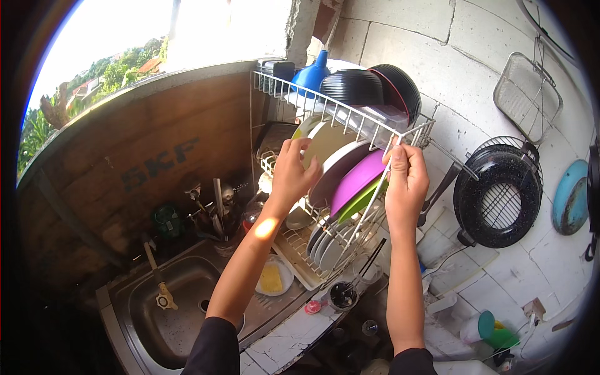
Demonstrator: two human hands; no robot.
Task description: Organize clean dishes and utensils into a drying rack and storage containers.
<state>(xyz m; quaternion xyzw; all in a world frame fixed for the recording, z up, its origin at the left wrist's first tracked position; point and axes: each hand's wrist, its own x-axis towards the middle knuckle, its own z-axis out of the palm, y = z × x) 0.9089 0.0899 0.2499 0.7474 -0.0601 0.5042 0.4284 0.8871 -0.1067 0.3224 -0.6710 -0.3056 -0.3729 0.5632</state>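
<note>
My right hand (407,180) grips the front corner post of a white wire dish rack (348,112). Beside the plates on the middle shelf is my left hand (296,171), its fingers apart and curled, with nothing seen in it. That shelf holds a pale plate (328,140), a white-rimmed dish (335,173), a purple plastic dish (358,180) and a green one (361,201), all on edge. On top sit a blue funnel (311,75), a black ribbed bowl (351,87), a second black bowl (398,89) and clear plastic containers (384,117). Smaller plates (330,248) stand on the lowest tier.
A steel sink (173,309) with a tap (161,293) lies lower left, near a utensil holder (222,234). A yellow sponge (271,277) rests on a white plate. A jar (343,296) stands at the counter edge. A black pan (498,197) and a wire basket (527,98) hang at right.
</note>
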